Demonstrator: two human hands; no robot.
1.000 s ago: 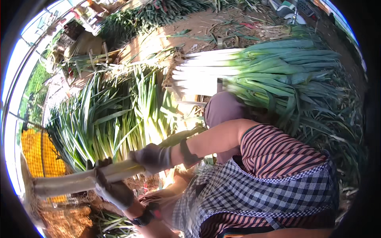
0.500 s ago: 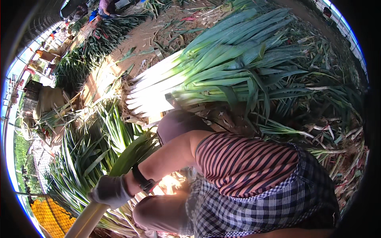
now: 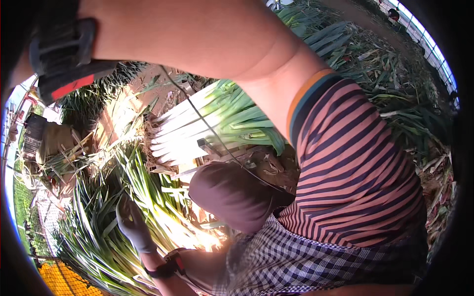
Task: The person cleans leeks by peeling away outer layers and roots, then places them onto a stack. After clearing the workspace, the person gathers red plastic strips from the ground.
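We had a heap of long, thin green leafy stalks [image 3: 96,237] right by our grey-gloved left hand [image 3: 136,234], couldn't tell if its fingers gripped any or what our out-of-frame right hand's did, with thick white-stemmed leeks [image 3: 229,114] past our brown-trousered knee [image 3: 222,195].

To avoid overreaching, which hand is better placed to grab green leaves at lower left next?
Probably the left hand: it's over those green leaves; the right hand is out of view, its forearm across the top.
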